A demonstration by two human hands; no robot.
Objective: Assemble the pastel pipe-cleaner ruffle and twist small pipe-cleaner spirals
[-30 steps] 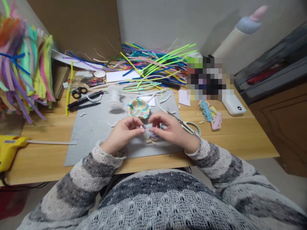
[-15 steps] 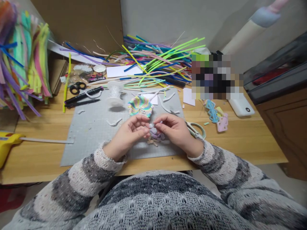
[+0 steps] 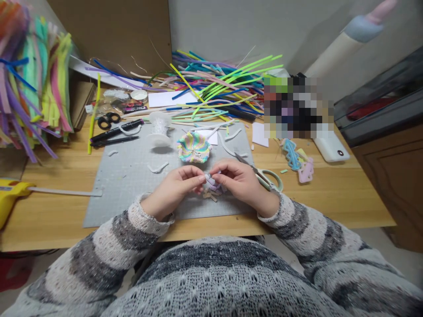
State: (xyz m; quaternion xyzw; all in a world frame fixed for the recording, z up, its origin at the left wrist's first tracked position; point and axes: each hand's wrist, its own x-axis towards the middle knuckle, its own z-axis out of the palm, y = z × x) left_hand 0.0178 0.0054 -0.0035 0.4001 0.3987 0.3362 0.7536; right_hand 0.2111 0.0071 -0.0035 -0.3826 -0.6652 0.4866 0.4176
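Note:
My left hand (image 3: 183, 185) is closed in a pinch, thumb against index finger. Facing it, my right hand (image 3: 235, 178) pinches in the same way, the two sets of fingertips almost meeting. Between them shows a small whitish piece (image 3: 208, 176), mostly covered by the fingers, its exact kind unclear. Under the hands lie a purple ribbed piece (image 3: 214, 187) and small tan pieces (image 3: 209, 195) on the grey cutting mat (image 3: 132, 198). Just beyond the fingertips sits a ruffled pastel-striped pipe-cleaner piece (image 3: 194, 147). Scissors (image 3: 264, 176) with pale green handles lie beside my right hand, blades partly open.
A clear spool (image 3: 159, 130) stands on the mat near white pipe-cleaner offcuts (image 3: 157, 167). Pipe cleaners (image 3: 224, 83) are heaped at the back. Markers (image 3: 115, 133) and black-handled scissors (image 3: 109, 119) lie left. A yellow glue gun (image 3: 13, 196) is far left, a white phone (image 3: 330, 147) right.
My left index finger has come down onto the thumb, tightening the pinch. Both hands have shifted slightly, and less of the small whitish piece shows between them.

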